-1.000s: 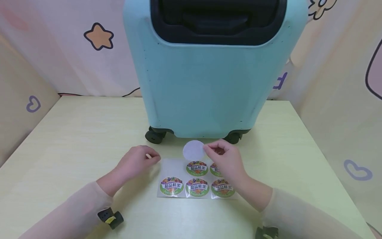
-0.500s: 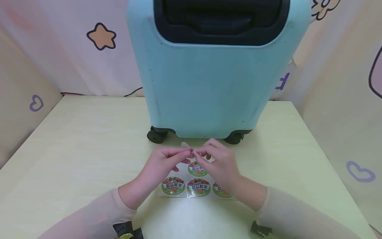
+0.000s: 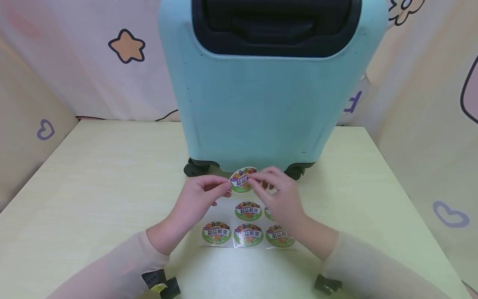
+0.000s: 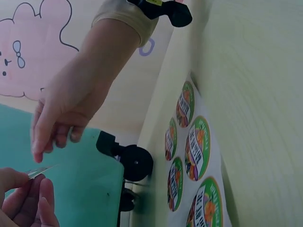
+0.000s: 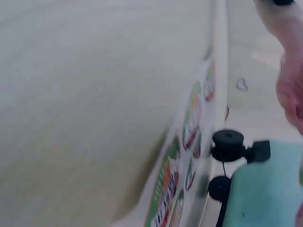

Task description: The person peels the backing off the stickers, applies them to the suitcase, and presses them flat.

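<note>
A round fruit sticker (image 3: 243, 180) is held up above the sheet, printed face toward the head camera. At its left edge my left hand (image 3: 192, 203) pinches it between thumb and fingers. My right hand (image 3: 281, 197) has thumb and index tips close together, overlapping the sticker's face in the head view. In the left wrist view the sticker (image 4: 41, 170) shows edge-on, with the right fingertips (image 4: 37, 155) close by it; I cannot tell whether they grip it. Below both hands lies the sticker sheet (image 3: 220, 211), with several stickers on it and a bare spot at upper left.
Behind the hands a light blue suitcase (image 3: 257, 112) stands on the table (image 3: 112, 178), with black wheels (image 3: 196, 168) close beyond the sheet. Patterned curtains (image 3: 67, 62) surround the table. A black cable (image 3: 167, 115) runs along its back edge.
The left hand has come in from the left and taken the sticker's left edge. The sticker, earlier in the right hand with its white back showing, has turned to show its printed face.
</note>
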A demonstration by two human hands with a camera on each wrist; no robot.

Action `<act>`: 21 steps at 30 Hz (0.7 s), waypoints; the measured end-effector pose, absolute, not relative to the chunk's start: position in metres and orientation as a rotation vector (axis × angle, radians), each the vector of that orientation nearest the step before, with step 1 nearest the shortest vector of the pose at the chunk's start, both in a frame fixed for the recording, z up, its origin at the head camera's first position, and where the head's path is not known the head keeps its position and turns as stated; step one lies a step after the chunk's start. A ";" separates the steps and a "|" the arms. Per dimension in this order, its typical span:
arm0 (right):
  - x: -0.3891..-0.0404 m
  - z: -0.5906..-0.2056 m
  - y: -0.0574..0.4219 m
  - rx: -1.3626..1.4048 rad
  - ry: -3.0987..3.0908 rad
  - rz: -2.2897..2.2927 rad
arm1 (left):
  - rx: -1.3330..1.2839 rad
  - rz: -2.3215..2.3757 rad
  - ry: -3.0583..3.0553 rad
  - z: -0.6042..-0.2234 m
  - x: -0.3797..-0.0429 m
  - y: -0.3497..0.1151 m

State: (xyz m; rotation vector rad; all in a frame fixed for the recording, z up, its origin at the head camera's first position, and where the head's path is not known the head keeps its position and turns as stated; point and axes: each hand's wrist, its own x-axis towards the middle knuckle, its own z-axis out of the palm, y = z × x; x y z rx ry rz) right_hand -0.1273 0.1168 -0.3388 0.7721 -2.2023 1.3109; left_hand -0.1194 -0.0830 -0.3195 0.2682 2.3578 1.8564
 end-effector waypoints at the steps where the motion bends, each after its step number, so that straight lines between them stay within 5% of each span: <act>1: -0.130 -0.338 0.120 0.698 -2.260 1.403 | 0.265 1.853 2.364 -0.319 -0.120 -0.085; 8: -0.141 -0.332 0.132 0.326 -2.524 1.927 | 0.244 1.838 2.382 -0.315 -0.123 -0.095; 21: -0.139 -0.327 0.130 0.348 -2.507 1.844 | 0.297 1.829 2.461 -0.313 -0.131 -0.098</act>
